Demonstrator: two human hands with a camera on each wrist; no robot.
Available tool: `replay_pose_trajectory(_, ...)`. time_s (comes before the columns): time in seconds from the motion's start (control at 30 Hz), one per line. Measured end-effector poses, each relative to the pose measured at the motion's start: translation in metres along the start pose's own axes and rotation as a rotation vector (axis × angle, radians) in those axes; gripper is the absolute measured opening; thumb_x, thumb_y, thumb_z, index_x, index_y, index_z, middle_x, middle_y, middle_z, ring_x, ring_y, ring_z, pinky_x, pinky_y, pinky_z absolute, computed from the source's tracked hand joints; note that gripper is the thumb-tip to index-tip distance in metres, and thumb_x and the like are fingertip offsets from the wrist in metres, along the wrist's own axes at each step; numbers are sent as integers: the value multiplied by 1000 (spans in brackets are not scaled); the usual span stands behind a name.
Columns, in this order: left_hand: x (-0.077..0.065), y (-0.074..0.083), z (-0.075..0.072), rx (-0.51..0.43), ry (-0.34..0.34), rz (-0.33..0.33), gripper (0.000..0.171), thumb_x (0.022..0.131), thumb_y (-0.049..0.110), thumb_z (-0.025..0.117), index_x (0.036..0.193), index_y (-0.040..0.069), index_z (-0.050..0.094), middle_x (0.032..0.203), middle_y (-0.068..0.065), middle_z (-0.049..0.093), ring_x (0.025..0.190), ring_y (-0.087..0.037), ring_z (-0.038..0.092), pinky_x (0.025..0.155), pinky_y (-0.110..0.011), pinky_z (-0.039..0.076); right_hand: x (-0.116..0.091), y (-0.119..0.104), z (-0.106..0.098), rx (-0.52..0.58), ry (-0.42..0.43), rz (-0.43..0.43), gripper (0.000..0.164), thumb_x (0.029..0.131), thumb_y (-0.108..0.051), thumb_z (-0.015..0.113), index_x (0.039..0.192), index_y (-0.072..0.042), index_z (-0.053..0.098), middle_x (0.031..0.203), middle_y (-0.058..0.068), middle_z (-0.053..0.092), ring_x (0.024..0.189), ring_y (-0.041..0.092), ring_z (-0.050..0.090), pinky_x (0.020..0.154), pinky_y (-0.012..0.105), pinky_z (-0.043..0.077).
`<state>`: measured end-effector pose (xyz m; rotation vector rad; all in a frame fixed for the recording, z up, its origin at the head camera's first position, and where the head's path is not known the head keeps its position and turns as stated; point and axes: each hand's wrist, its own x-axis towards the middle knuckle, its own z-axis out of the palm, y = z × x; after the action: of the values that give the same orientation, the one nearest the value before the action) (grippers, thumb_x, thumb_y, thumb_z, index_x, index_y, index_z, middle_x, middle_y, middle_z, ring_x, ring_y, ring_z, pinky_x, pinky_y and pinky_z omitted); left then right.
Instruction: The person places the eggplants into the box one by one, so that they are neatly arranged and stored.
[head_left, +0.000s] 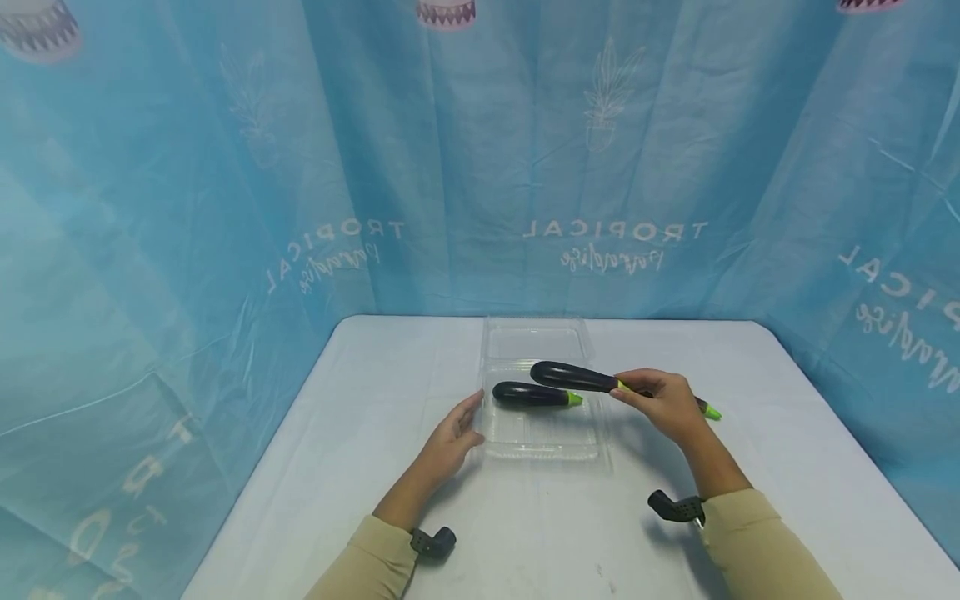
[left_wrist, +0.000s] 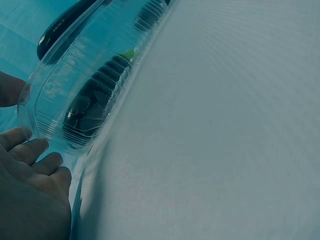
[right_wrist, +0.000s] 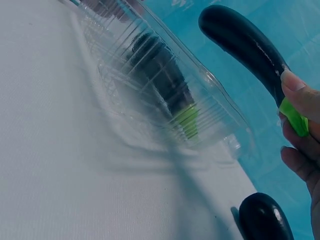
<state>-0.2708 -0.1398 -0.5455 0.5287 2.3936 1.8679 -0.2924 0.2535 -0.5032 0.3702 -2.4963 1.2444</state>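
My right hand (head_left: 660, 402) pinches a dark purple eggplant (head_left: 573, 377) near its green stem end, its round end pointing left over the container. A second eggplant (head_left: 529, 394) lies inside the clear plastic clamshell container (head_left: 540, 451), stem to the right. At the container's left end, my left hand (head_left: 448, 442) has its thumb and fingers spread apart, with fingertips touching the rim. A third eggplant (right_wrist: 265, 218) rests on the table to the right; in the head view my right hand covers most of it, leaving its green stem end showing.
The container's lid (head_left: 536, 340) is folded back, flat toward the far table edge. A white cloth covers the table (head_left: 360, 392). Blue printed curtains (head_left: 480, 167) hang behind it and along both sides. Each wrist wears a black camera (head_left: 435, 543).
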Motion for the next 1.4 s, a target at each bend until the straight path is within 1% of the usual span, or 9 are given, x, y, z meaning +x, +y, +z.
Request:
replay_pose_trajectory(0.07,0,1,0,3,4,0,71,94,0,56,162,7,38,168,-7,34,154,-25,30,123,-41,28,1,-1,1,3,-12,2,32,90,-31,86,113,-8,81,103,1,78,90,19,72,71,26,59)
replay_pose_trajectory(0.27,0,1,0,-3,-2,1,70,95,-1,56,162,7,38,168,-7,33,154,-25,29,123,-41,28,1,-6,4,22,-27,3,30,91,-30,86,112,-8,81,104,2,78,92,20,71,72,26,59)
replay_pose_trajectory(0.47,0,0,-1,-5,-11,-1,70,96,-1,55,162,7,37,169,-7,32,155,-26,28,123,-42,28,0,-7,8,44,-30,-40,28,90,-25,86,111,-7,82,101,0,78,90,20,71,71,28,60)
replay_pose_trajectory(0.63,-1,1,-1,-1,-11,-6,70,95,0,55,163,5,36,169,-8,31,155,-27,28,123,-43,28,1,-8,11,35,-28,-75,27,90,-22,87,111,-6,82,100,-2,78,87,18,71,70,29,60)
replay_pose_trajectory(0.8,-1,3,0,7,-3,-5,71,95,2,56,162,7,37,169,-7,32,155,-27,28,123,-43,27,2,-8,15,22,-37,-100,27,89,-22,87,110,-5,82,101,-1,78,85,17,71,68,31,60)
replay_pose_trajectory(0.93,-1,3,0,0,-2,-3,70,95,1,56,162,7,38,169,-7,32,155,-27,28,123,-43,27,3,-9,18,27,-51,-100,27,89,-22,87,108,-5,82,100,-3,77,84,17,69,67,32,59)
replay_pose_trajectory(1.23,-2,1,-1,-16,-14,-6,71,95,2,58,162,9,38,169,-6,32,155,-25,28,123,-42,26,2,-14,22,40,-63,-90,22,87,-19,89,105,-7,83,96,-6,77,84,18,68,68,41,58)
replay_pose_trajectory(1.4,-3,3,0,-12,-13,-6,72,93,3,58,162,8,38,169,-7,32,155,-25,28,123,-41,27,2,-13,25,24,-68,-98,23,86,-19,89,105,-7,83,96,-7,76,84,17,67,67,38,57)
